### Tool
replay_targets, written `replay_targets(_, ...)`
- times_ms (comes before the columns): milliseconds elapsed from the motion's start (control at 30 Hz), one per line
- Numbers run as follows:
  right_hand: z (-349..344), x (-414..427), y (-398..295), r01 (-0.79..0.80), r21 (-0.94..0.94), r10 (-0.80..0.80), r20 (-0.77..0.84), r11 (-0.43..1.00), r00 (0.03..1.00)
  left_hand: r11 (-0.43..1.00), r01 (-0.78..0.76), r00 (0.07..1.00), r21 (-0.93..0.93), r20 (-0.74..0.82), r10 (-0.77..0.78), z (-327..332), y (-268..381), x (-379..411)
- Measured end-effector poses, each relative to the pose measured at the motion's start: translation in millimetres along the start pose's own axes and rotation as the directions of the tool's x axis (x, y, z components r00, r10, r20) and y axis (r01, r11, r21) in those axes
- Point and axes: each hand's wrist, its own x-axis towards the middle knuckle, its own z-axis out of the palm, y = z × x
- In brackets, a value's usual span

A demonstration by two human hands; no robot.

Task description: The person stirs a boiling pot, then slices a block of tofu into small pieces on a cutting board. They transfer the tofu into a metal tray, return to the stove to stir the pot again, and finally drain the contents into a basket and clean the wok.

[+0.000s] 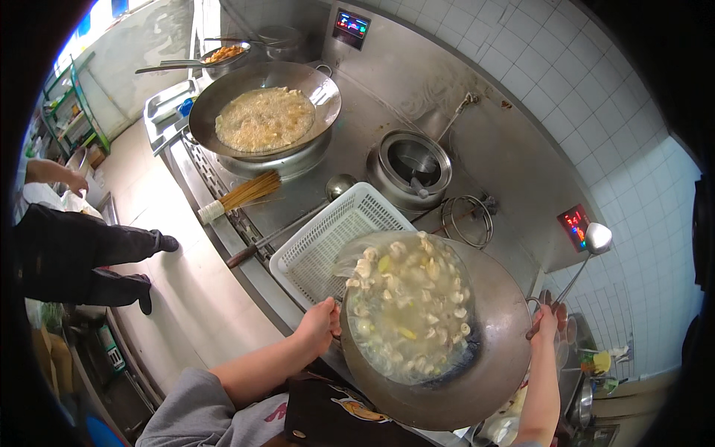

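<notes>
My left hand [319, 326] grips the near-left ear handle of a large steel wok [500, 290]. At the far-right handle, my right hand [543, 323] is closed on the wok, with the wooden-ended handle of a steel ladle [599, 238] also in the grasp. The wok is tilted to the left. Inside is cloudy broth [410, 313] with pale curled pieces of food and a few yellow-green slices. Broth and pieces reach over the rim above a white perforated plastic basket [313, 246], blurred by motion.
Another wok [329, 109] holds bubbling, frothy liquid. A bamboo brush [240, 195], a long-handled ladle [341, 187], a steel pot [414, 165] and a wire ring [468, 220] lie around the basket. A person [72, 251] stands on the floor at left.
</notes>
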Motion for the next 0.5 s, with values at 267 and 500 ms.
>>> replay_targets(267,28,-58,-38,0.022,-0.004,-0.022,-0.061,1.000,0.998,0.996,0.092,0.995,-0.014,-0.022,-0.092,-25,33,23)
replay_targets(500,32,-64,-71,0.073,-0.037,-0.076,-0.057,0.997,0.996,0.987,0.158,0.987,-0.020,-0.003,-0.158,-28,41,36)
